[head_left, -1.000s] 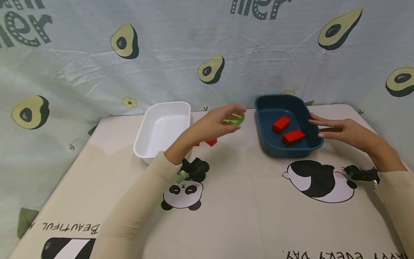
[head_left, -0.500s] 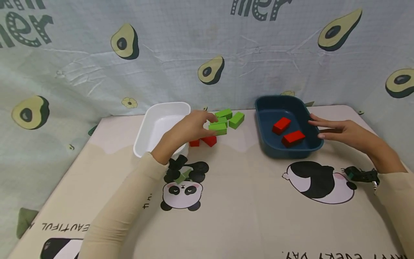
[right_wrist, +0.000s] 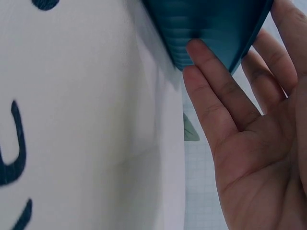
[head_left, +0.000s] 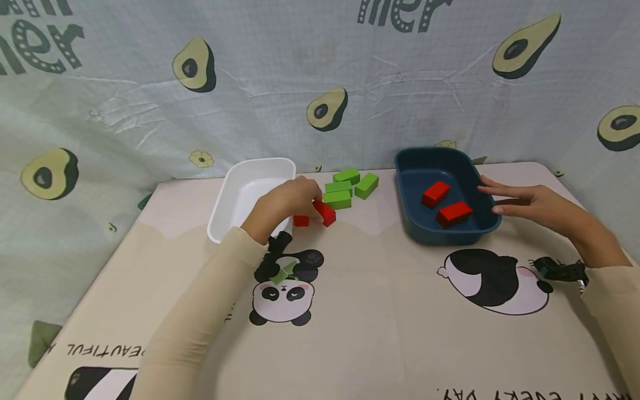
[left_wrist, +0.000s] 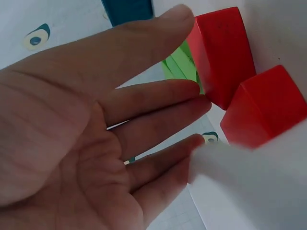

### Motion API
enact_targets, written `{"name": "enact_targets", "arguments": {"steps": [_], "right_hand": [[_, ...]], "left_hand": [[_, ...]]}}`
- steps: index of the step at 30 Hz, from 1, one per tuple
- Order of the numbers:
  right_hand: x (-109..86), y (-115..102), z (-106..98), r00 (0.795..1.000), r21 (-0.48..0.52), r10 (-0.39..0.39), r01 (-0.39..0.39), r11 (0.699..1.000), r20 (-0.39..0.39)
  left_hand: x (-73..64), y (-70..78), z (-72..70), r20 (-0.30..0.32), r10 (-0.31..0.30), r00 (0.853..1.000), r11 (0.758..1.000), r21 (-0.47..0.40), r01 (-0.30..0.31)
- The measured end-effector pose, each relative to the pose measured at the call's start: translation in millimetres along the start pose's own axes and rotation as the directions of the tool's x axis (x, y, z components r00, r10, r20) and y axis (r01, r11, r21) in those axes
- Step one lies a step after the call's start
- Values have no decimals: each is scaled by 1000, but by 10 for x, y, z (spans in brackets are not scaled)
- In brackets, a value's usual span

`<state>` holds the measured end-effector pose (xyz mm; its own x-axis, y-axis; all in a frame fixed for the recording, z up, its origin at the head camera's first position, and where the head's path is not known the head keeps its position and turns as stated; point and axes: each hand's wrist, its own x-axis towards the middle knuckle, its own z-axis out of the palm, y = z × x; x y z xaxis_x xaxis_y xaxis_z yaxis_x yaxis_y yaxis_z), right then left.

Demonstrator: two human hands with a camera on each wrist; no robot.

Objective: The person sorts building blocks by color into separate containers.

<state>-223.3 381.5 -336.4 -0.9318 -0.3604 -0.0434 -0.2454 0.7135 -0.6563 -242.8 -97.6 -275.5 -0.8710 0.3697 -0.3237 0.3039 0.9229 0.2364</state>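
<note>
In the head view my left hand (head_left: 287, 201) reaches down beside the white container, at a red block (head_left: 325, 213). The left wrist view has the thumb (left_wrist: 175, 19) at one edge of that red block (left_wrist: 223, 52) and extended fingers (left_wrist: 163, 98) near its other side, with a gap between them. A second red block (head_left: 301, 220) lies close by, partly behind the hand. My right hand (head_left: 537, 206) has its extended fingers against the side of the dark blue container (head_left: 450, 236). Inside it lie two red blocks (head_left: 454, 213).
Several green blocks (head_left: 337, 199) lie grouped just behind the red ones, between the two containers. The white container (head_left: 225, 203) stands at the left, partly covered by my left hand. A patterned curtain (head_left: 270, 111) hangs behind the table's far edge.
My left hand came back left from over the green blocks, passed their near side and lowered to the red blocks. The green blocks came into view. The right hand stayed at the blue container.
</note>
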Motion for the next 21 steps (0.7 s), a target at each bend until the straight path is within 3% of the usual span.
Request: {"name": "enact_targets", "arguments": {"steps": [6,12,14,18,21], "right_hand": [[-10,4,14,1000,2,-13,13,1000,-5],[-10,-2,6,1000,-4,-24,24,1000,-9],[-10,-9,4,1000,1,-16,16,1000,-2],[-6,-8,2,1000,6,-16,16,1000,3],[-10,-1,-7,1000,12,-20,20,1000,4]], "left_hand": [[-21,56,24,45,16,999,1000,21,-17],[-69,74,71,86,99,991,995,18,-101],[-86,75,102,114,167,979,986,7,-169],[-148,87,175,150,299,942,954,-62,-293],[-175,92,248,128,329,936,940,-142,-311]]}}
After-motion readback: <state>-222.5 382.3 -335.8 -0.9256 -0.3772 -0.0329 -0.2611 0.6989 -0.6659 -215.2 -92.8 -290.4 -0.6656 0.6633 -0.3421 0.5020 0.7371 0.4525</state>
